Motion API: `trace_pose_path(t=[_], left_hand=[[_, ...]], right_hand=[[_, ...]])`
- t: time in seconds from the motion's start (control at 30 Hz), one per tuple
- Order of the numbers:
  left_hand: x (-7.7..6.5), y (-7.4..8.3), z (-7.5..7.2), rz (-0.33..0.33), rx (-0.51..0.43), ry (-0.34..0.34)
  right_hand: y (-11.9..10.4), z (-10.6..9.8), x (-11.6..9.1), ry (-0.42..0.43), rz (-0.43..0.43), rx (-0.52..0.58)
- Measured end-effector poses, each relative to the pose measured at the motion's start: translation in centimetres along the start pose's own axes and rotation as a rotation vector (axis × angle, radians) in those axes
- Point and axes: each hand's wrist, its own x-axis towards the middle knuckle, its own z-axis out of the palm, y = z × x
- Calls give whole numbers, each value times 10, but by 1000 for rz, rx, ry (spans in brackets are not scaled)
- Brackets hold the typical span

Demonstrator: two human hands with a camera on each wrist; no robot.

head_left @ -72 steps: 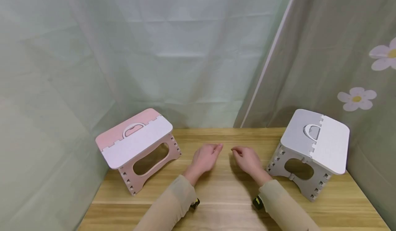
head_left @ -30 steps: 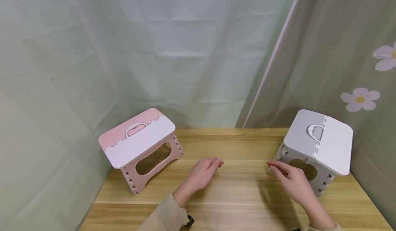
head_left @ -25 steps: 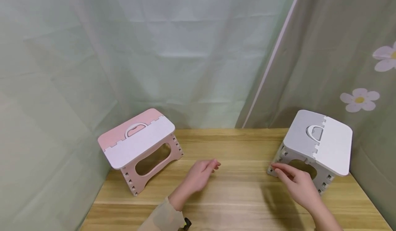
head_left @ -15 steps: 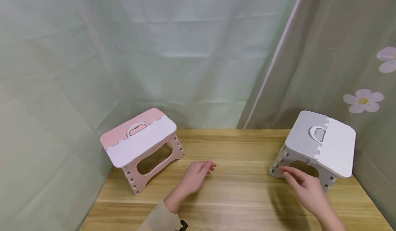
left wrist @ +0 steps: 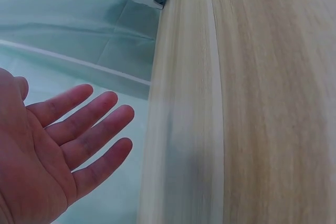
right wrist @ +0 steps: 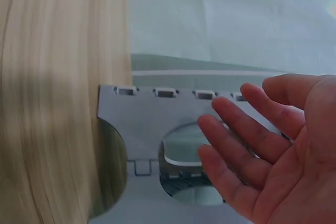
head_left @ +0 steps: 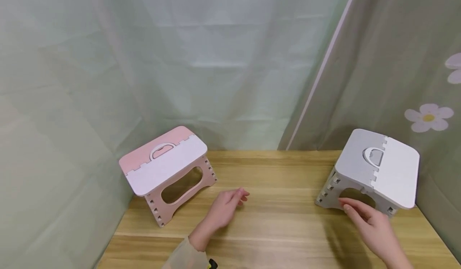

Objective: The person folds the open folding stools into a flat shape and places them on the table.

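My right hand [head_left: 372, 227] is held in front of the grey and white folding stool [head_left: 397, 169], its fingertips overlapping the leg panel's oval opening in the head view. Seen from the right wrist, that hand [right wrist: 278, 156] has loosely spread fingers and holds nothing, with the stool's notched grey side panel [right wrist: 144, 135] behind it. Over the middle of the table hovers my left hand [head_left: 223, 209], right of the pink and white folding stool [head_left: 163, 165]. The left wrist view gives its empty palm and relaxed fingers [left wrist: 94, 124]. Both stools stand unfolded, with carry handles on their tops.
Under the stools is a wood-grain table [head_left: 273, 221]. Pale green cloth [head_left: 234, 81] hangs behind and to the left, and a darker curtain with white flowers [head_left: 428, 117] hangs on the right. Each stool stands near one side of the table.
From near each other at the middle, my hands have moved apart. The right hand has gone right to the grey stool; the left has drawn slightly left and closer. The head view has shifted a little.
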Motion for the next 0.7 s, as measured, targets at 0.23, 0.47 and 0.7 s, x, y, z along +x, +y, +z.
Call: trace_pose_path(t=[0.23,0.47,0.7], left_hand=[[4,1,4,10,-10,-7],[5,1,11,6,-21,-20],[9,2,17,11,-33,-44]], right_hand=[[7,-19,-16,104,220,90],[15,-33,-27,362,498,165],[25,-35,-23,528,514,267]])
